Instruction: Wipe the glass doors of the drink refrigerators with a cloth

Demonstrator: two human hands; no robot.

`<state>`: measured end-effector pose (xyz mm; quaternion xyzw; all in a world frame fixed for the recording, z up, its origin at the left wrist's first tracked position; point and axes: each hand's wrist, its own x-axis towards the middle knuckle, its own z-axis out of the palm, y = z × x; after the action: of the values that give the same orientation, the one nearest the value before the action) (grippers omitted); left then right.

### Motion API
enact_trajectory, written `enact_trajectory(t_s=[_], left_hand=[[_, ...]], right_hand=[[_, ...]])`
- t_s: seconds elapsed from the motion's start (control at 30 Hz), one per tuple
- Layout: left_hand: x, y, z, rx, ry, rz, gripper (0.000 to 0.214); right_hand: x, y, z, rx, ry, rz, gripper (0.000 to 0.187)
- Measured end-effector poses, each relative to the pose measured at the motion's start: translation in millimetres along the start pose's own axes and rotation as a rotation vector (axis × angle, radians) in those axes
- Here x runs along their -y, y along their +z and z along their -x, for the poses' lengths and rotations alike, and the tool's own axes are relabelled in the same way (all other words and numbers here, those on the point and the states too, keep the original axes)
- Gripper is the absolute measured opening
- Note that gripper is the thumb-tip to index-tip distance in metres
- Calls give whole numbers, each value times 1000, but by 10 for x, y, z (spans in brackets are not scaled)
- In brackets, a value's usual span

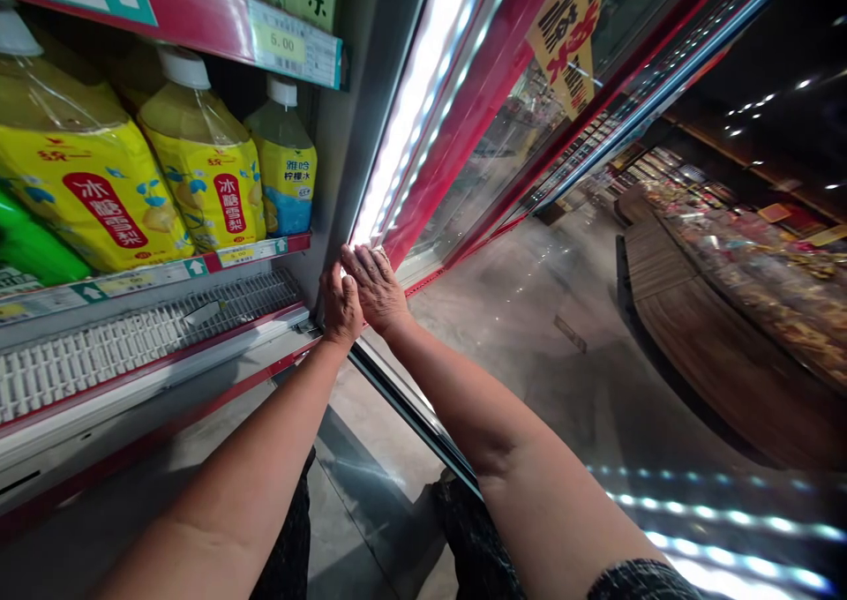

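Note:
My left hand (342, 304) and my right hand (377, 289) meet at the lower end of a bright light strip (411, 79), where the cooler's side wall (331, 168) joins the red frame. The fingers of my left hand are bent, their tips partly hidden in the glare. My right hand lies against it, fingers close together and pressing forward. A small pale edge (382, 252) shows beyond the right fingertips; its kind cannot be made out. To the left of my hands, a yellow-and-blue labelled drink bottle (288, 172) stands on the shelf.
Large yellow-labelled bottles (205, 172) line the shelf above a white wire grille (152, 331). A glass door (476, 172) with a red frame stands open on the right. Below my hands runs a dark door edge (416, 415). A wooden display counter (721, 309) stands across the floor.

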<state>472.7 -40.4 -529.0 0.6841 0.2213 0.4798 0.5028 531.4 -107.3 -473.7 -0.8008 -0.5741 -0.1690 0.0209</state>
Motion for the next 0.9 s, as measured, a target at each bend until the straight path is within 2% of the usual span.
enact_trajectory(t_s=[0.13,0.33,0.43,0.6,0.73,0.9], left_hand=[[-10,20,23,-10,-6,27,86],[-17,29,57,56,-15,73,83],[-31,31,56,76,2,73,83],[-15,55,47,58,24,36,83],[-10,74,55,51,54,48,85],[-82,60,60,81,131,108,80]], right_hand=[[-56,-102,73,30,-26,25,51],[-53,-374,17,-81,99,62,54],[-37,-369,-56,-95,111,57,54],[-47,-338,-78,-38,32,38,53],[-66,-470,-6,4,14,51,51],[-61,-590,30,-67,99,66,53]])
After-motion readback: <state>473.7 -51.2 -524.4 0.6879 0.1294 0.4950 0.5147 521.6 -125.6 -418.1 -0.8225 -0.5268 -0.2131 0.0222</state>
